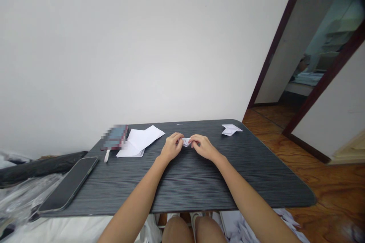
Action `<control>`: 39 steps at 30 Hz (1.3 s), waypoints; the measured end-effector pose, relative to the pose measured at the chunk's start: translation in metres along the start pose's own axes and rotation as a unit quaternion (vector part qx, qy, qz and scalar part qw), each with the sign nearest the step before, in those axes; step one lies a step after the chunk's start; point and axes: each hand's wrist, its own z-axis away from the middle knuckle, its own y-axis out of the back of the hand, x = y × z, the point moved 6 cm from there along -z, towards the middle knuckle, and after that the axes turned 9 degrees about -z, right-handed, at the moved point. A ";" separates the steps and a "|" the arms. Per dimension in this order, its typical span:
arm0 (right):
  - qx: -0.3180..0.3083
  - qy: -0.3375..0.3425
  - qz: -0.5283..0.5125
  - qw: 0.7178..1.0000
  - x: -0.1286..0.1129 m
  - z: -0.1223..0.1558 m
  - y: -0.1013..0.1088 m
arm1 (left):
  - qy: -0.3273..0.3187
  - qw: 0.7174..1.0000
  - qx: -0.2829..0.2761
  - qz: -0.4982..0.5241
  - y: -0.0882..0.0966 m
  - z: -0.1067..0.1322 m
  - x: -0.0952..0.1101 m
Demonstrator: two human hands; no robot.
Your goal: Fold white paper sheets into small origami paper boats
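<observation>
Between my two hands, over the middle of the dark table, is a small folded piece of white paper [186, 142]. My left hand [172, 145] pinches its left end and my right hand [202, 145] pinches its right end. The fingers cover both ends, so only the middle with its creases shows. Left of my left hand lie several loose white sheets [144, 139], overlapping one another. Toward the table's far right corner rests another folded white paper piece [231, 129] with pointed ends.
A phone [70, 184] lies at the table's [194, 193] left edge. Behind it sits a blurred-out flat item with a red edge [115, 137] and a white strap [107, 156]. A white wall [171, 45] rises behind the table. Crumpled papers [242, 229] are below at the right.
</observation>
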 end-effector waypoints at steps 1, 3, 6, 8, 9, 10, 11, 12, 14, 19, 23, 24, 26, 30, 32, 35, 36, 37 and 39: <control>-0.012 0.012 0.006 1.000 -0.001 0.001 0.000 | -0.009 1.000 0.000 0.006 0.000 0.000 0.000; -0.033 0.020 0.005 0.999 -0.002 0.002 0.000 | -0.022 1.000 -0.006 0.020 0.001 0.000 0.002; -0.039 0.026 -0.009 0.999 -0.003 0.002 0.003 | -0.030 0.997 -0.049 0.053 0.000 0.001 0.003; -0.034 0.031 -0.018 0.999 -0.004 0.002 0.006 | -0.035 0.992 -0.094 0.081 -0.002 0.003 0.004; -0.033 0.032 -0.022 0.999 -0.004 0.001 0.007 | -0.041 0.988 -0.115 0.092 -0.003 0.004 0.004; -0.033 0.030 -0.026 0.999 -0.003 0.001 0.008 | -0.047 0.985 -0.130 0.101 -0.003 0.004 0.004; -0.033 0.028 -0.030 0.999 -0.003 0.001 0.009 | -0.052 0.983 -0.140 0.106 -0.004 0.005 0.004; -0.033 0.025 -0.034 0.999 -0.003 0.000 0.010 | -0.053 0.982 -0.144 0.110 -0.004 0.005 0.003; -0.034 0.024 -0.040 0.998 -0.004 0.000 0.010 | -0.046 0.983 -0.133 0.119 -0.003 0.004 0.000; -0.036 0.047 -0.033 0.998 -0.009 0.001 0.009 | -0.050 0.985 -0.101 0.130 -0.001 0.002 -0.001; -0.040 0.073 0.000 0.997 -0.015 0.003 0.007 | -0.068 0.988 -0.082 0.110 0.001 0.001 0.001; -0.039 0.078 0.002 0.996 -0.016 0.003 0.007 | -0.064 0.989 -0.076 0.107 0.002 0.001 0.000; -0.029 0.083 -0.001 0.996 -0.019 0.003 0.009 | -0.050 0.991 -0.067 0.108 0.002 0.000 -0.003; -0.011 0.073 -0.018 0.997 -0.020 0.002 0.012 | -0.022 0.989 -0.062 0.135 0.001 -0.001 -0.007; -0.002 0.050 -0.034 0.998 -0.016 0.001 0.012 | -0.009 0.987 -0.061 0.151 0.002 -0.001 -0.008; 0.022 -0.009 -0.082 0.996 -0.003 0.000 0.011 | 0.011 0.984 -0.059 0.167 0.003 -0.002 -0.009; 0.028 -0.030 -0.104 0.994 0.001 0.000 0.010 | 0.021 0.984 -0.058 0.169 0.003 -0.003 -0.009; 0.032 -0.047 -0.128 0.990 0.005 0.000 0.009 | 0.034 0.983 -0.056 0.171 0.003 -0.003 -0.010; 0.037 -0.073 -0.178 0.981 0.010 -0.001 0.007 | 0.059 0.981 -0.047 0.178 0.004 -0.004 -0.010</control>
